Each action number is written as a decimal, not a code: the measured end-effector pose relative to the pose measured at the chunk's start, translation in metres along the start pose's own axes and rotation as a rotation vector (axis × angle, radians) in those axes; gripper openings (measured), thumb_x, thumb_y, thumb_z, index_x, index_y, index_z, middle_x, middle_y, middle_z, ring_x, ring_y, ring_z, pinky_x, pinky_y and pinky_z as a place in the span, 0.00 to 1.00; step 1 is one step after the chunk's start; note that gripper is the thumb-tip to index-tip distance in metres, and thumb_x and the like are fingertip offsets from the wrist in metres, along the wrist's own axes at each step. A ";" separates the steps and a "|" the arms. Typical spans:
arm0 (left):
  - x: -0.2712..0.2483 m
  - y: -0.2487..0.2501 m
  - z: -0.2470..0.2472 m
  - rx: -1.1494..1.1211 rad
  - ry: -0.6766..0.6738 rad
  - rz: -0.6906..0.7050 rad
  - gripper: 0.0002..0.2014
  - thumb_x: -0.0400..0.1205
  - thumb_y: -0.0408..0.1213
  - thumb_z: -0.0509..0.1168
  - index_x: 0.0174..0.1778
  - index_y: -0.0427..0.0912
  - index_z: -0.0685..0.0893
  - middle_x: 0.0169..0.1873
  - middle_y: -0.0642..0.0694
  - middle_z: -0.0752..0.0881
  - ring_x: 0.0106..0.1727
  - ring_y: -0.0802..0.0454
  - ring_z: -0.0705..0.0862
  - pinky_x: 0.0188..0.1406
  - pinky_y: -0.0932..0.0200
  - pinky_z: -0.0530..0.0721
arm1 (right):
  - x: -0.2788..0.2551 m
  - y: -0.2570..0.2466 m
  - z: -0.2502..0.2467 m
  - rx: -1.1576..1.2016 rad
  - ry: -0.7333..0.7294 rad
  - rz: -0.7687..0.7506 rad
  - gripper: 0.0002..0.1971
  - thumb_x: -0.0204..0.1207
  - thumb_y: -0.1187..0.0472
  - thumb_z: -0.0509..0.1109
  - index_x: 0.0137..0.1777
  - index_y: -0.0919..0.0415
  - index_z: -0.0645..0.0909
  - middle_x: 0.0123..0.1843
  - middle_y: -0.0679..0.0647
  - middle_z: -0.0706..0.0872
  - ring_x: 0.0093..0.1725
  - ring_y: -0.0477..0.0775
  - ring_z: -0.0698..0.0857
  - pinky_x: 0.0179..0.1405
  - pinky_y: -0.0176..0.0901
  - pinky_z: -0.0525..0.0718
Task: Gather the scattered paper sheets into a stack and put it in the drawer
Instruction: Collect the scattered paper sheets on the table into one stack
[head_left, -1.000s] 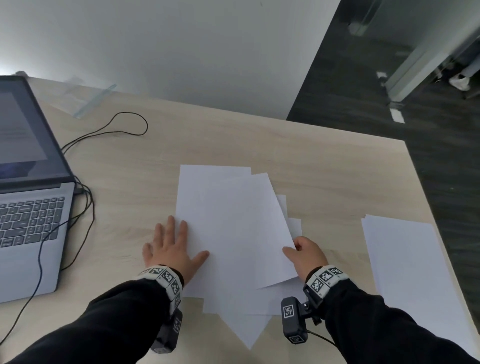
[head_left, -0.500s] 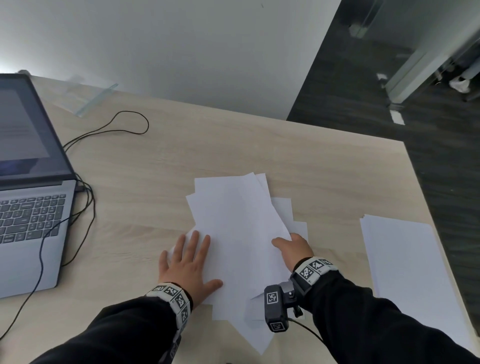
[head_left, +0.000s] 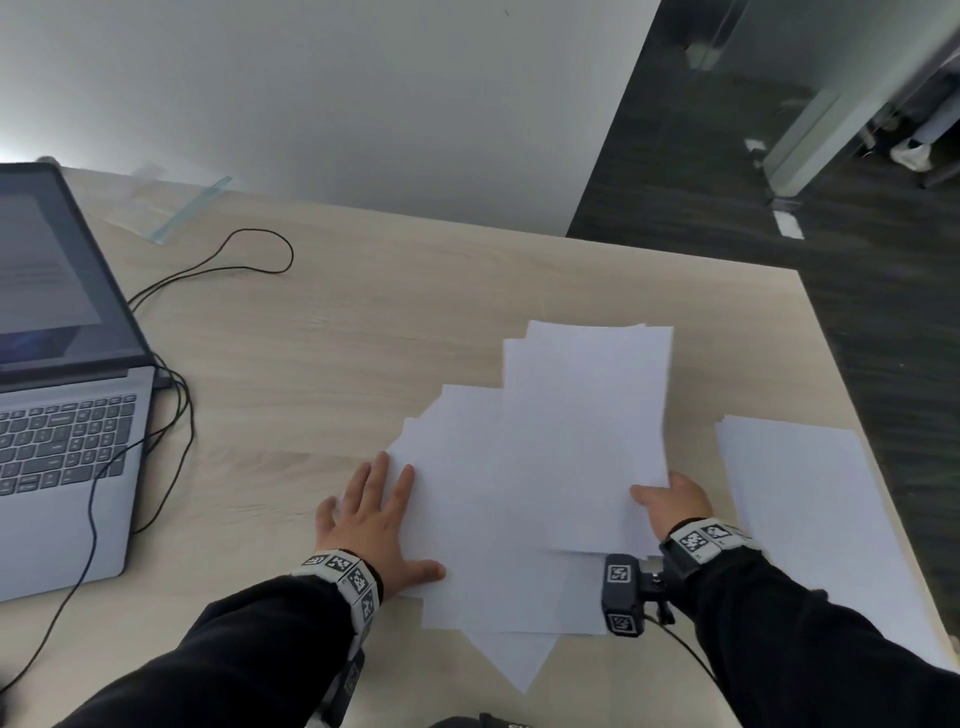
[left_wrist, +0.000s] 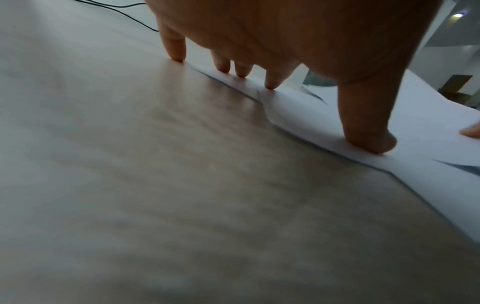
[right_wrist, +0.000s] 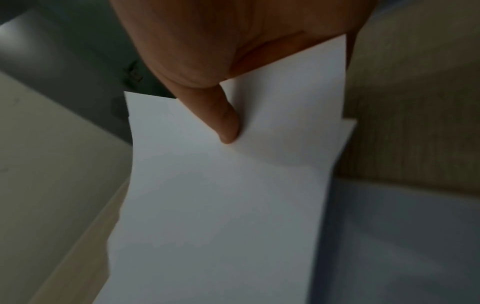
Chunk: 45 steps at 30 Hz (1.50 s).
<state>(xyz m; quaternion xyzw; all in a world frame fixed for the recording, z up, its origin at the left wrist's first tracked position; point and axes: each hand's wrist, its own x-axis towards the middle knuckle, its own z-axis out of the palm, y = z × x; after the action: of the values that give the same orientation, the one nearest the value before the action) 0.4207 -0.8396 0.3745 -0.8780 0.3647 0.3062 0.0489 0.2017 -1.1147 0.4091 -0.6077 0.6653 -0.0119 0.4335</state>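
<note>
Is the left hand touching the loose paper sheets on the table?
Touching. The left wrist view shows the left hand with its thumb and fingertips planted on the edge of the paper sheets, no gap beneath them.

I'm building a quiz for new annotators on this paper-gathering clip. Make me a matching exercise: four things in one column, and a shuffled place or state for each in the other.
Things:
1. left hand
2. right hand
3. laptop
4. separate paper stack

States or places:
A. open, at the table's left edge
B. pinches a few sheets
C. lies near the table's right edge
D. fingers spread, pressing the loose sheets' left edge

Pairs: 1-D, 2-B, 3-A, 4-C
</note>
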 end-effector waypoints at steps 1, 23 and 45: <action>0.002 0.001 -0.002 -0.011 0.001 -0.005 0.62 0.62 0.81 0.60 0.82 0.64 0.29 0.82 0.54 0.24 0.84 0.51 0.29 0.82 0.37 0.42 | 0.001 0.004 -0.008 0.031 0.039 0.006 0.13 0.78 0.66 0.70 0.61 0.66 0.82 0.50 0.59 0.85 0.46 0.59 0.82 0.48 0.44 0.78; -0.008 0.030 0.011 0.157 0.060 0.093 0.49 0.70 0.78 0.51 0.82 0.67 0.34 0.84 0.54 0.31 0.86 0.49 0.36 0.77 0.33 0.53 | -0.036 0.011 0.027 0.020 -0.111 -0.023 0.09 0.74 0.61 0.69 0.54 0.58 0.76 0.39 0.52 0.83 0.36 0.54 0.82 0.32 0.41 0.77; 0.003 0.006 -0.003 0.064 0.052 0.052 0.59 0.57 0.81 0.65 0.79 0.76 0.36 0.84 0.53 0.31 0.85 0.45 0.37 0.79 0.38 0.53 | 0.006 0.020 -0.006 -0.628 -0.037 -0.328 0.12 0.78 0.62 0.64 0.59 0.62 0.81 0.65 0.57 0.80 0.61 0.61 0.79 0.62 0.50 0.79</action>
<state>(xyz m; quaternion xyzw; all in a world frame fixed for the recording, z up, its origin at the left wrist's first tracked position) 0.4197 -0.8466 0.3765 -0.8739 0.3981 0.2726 0.0598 0.1830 -1.1178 0.3991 -0.8101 0.5223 0.1347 0.2298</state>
